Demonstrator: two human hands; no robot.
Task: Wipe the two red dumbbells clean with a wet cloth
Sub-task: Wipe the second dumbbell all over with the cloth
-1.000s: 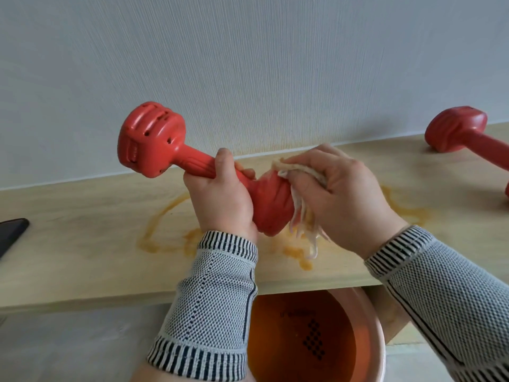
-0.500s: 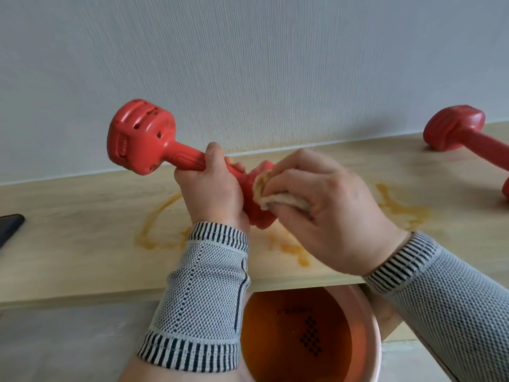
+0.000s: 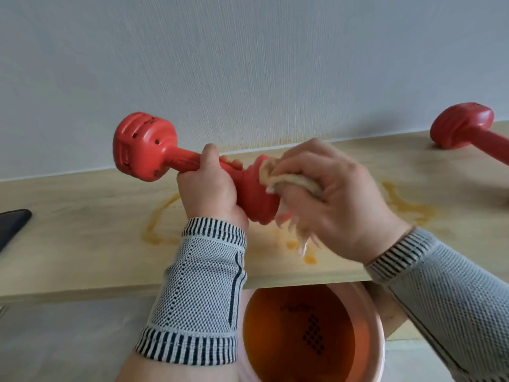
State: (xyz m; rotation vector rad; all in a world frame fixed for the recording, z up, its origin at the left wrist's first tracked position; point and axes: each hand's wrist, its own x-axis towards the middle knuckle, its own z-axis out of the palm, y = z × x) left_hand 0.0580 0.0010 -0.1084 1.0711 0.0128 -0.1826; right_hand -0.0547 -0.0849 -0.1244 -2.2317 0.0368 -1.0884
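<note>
Nearest, a pink plastic basin of orange water (image 3: 311,334) sits below the pale wooden shelf (image 3: 82,244). Above the shelf, the left hand (image 3: 212,191) grips the handle of a red plastic dumbbell (image 3: 154,150), while the right hand (image 3: 330,199) clutches a beige wet cloth (image 3: 289,177) against its near head. Far right, a second red dumbbell (image 3: 465,130) lies on the shelf, seemingly touching the wall.

Single head-worn wide-angle view, looking forward and down from close above the near edge of a wooden shelf (image 3: 82,244), facing a pale wall (image 3: 248,64). Both hands near frame centre; basin (image 3: 377,321) at bottom edge; straight lines bowed by lens distortion.
</note>
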